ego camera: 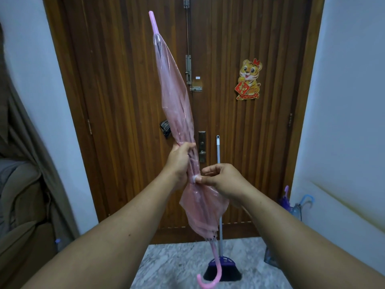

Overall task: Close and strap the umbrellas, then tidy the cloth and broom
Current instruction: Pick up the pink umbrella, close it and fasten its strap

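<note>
A closed pink see-through umbrella stands nearly upright in front of me, tip up and curved pink handle down near the floor. My left hand is wrapped around its folded canopy at mid-height. My right hand pinches the small white strap fastener against the canopy just below the left hand. Behind the umbrella a broom with a pale stick and a purple-black head leans against the wooden door. No cloth can be made out for certain.
A brown wooden double door with bolts and a tiger sticker fills the back. Purple and blue umbrella handles stick up at the right wall's foot. Brown fabric hangs at the left. The floor is grey marble.
</note>
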